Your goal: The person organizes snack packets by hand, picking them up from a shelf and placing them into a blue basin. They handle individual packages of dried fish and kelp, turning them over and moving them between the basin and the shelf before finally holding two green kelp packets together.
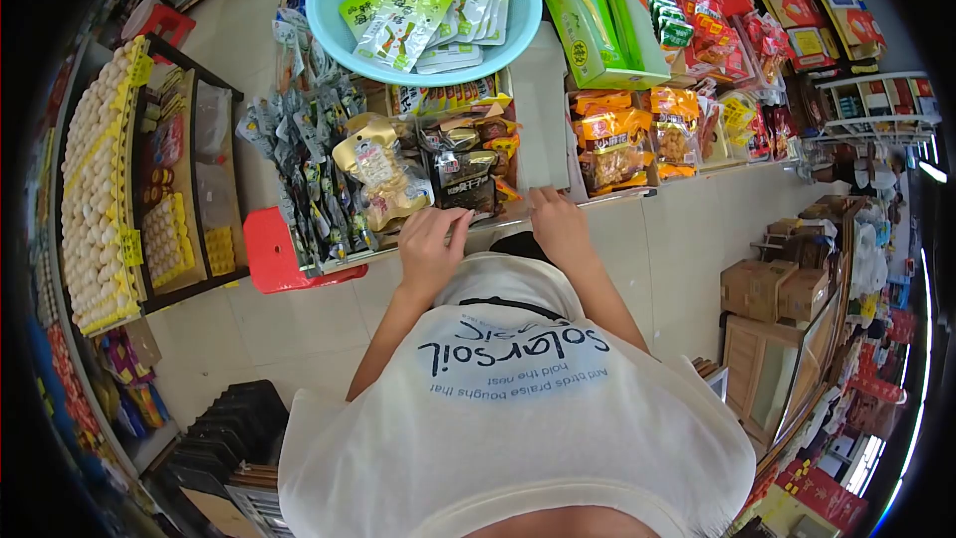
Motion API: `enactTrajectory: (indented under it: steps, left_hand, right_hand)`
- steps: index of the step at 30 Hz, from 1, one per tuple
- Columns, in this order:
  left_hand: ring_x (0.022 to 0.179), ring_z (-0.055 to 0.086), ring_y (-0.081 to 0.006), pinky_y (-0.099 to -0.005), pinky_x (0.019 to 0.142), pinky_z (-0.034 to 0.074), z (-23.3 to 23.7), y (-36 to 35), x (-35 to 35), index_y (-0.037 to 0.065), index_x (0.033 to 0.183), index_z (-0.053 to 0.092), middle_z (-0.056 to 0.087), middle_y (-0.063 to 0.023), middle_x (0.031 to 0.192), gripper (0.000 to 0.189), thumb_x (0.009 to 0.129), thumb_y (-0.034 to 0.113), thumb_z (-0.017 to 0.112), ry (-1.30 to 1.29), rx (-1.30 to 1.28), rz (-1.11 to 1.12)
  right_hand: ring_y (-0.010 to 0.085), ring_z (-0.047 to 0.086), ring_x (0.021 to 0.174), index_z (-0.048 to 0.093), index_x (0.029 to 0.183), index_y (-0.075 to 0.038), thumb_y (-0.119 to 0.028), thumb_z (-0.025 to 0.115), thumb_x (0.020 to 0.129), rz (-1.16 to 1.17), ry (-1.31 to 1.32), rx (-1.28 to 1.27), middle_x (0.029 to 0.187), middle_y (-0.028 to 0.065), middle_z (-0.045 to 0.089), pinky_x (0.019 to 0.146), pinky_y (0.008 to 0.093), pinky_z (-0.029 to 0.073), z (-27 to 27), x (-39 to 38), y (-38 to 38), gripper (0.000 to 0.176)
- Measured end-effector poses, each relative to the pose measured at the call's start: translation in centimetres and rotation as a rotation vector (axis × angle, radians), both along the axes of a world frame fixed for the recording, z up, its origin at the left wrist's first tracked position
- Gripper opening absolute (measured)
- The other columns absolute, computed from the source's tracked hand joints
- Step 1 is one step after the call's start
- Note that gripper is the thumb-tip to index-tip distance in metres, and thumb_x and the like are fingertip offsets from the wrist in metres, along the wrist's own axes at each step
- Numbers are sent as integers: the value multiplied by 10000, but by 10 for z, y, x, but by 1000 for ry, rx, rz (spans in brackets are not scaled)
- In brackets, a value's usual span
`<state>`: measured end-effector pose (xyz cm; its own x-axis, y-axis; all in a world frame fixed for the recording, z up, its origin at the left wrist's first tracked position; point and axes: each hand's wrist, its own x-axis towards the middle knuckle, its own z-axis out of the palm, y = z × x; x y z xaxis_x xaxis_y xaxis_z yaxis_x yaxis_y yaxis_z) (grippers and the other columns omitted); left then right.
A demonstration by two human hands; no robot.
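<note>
My left hand (434, 242) and right hand (559, 227) curl loosely, any grip impossible to tell, at the display's (543, 134) front edge near dark snack packets (466, 171), apparently grouped for easy picking.

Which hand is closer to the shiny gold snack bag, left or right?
Left. The left hand is right by the near end of the gold snack bag; the right hand is farther right, past the dark packets.
</note>
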<state>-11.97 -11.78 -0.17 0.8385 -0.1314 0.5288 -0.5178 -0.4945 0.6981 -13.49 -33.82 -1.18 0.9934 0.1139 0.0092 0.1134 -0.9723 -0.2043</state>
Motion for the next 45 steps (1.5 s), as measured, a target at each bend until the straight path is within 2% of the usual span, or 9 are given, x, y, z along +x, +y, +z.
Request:
enactTrajectory:
  steps: [3,7,9,15,22,28,30,40,45]
  left_hand:
    - [617,566,-268,-366,585,428,-1,0,0,50,809,645,599,-80,690,94,777,58,733,11,2,2]
    - [613,575,-248,-351,577,426,2,1,2,55,802,651,619,-68,702,97,769,50,742,-4,47,-2]
    - [616,586,-240,-344,579,432,2,0,3,54,801,654,638,-62,715,100,764,36,746,-3,56,-3]
    - [602,581,-237,-341,572,428,3,-5,5,56,801,655,632,-59,695,103,761,34,748,-9,93,45]
    - [593,561,-239,-349,564,409,1,-5,3,58,807,653,608,-60,679,101,767,45,744,4,47,42]
    - [594,562,-237,-346,568,407,-1,-6,3,59,807,654,608,-59,678,103,765,46,747,-1,58,56]
    - [601,578,-232,-336,580,419,0,-6,3,57,803,660,622,-56,682,101,761,34,749,12,65,61]
    - [596,580,-231,-336,579,424,-3,-4,7,55,800,662,628,-53,684,97,760,34,749,-16,76,25]
    - [591,579,-228,-334,577,424,1,-6,7,57,801,666,627,-50,680,95,760,36,750,-21,93,41]
  right_hand:
    - [331,639,905,580,1003,-41,-59,609,786,-13,-23,17,992,126,616,756,421,538,0,-4,2,220]
    - [334,638,907,579,1001,-43,-62,616,785,-59,51,21,997,126,616,773,421,533,-10,-2,2,220]
    - [301,653,851,583,890,-44,-48,574,793,3,-71,-23,902,129,618,714,399,542,-11,0,0,97]
    - [290,657,769,582,872,-56,-38,571,783,60,-82,-19,826,110,613,687,392,540,-5,8,-6,91]
    - [290,662,762,572,857,-61,-41,576,781,30,3,-63,809,109,619,664,397,540,-4,14,-5,79]
    - [292,668,756,599,926,-57,-22,580,775,31,-19,-22,791,108,625,658,401,544,4,14,-8,156]
    - [323,662,778,633,1106,-62,-31,549,804,9,53,-7,887,135,651,673,427,540,2,15,-11,315]
    - [331,659,803,640,1093,-52,-16,540,796,-10,18,37,925,145,648,715,426,537,-1,9,-9,315]
    - [326,658,805,642,1071,-60,-15,554,791,-5,15,45,936,119,635,704,414,541,-5,10,-9,297]
